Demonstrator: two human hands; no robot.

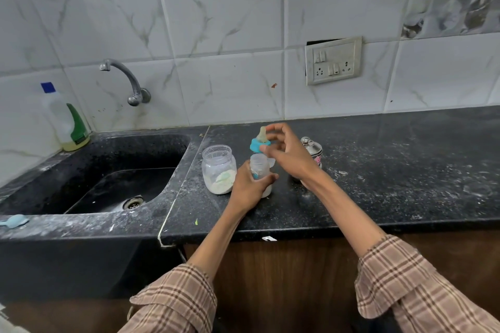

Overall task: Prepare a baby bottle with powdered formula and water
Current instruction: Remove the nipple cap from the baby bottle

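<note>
Both hands busy: our left hand [250,186] wraps the bottle [260,170]; right hand [286,151] pinches the teat cap [259,143] just above. Next, probably lower and screw on.

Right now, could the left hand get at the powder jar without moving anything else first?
Probably not: the jar stands open just beside the left hand, nothing between, but that hand is gripping the bottle and would have to let go.

No lettering can be read anywhere: the green label on the clear plastic detergent bottle [71,122] and the pink mark on the small steel container [313,151] are too blurred.
</note>
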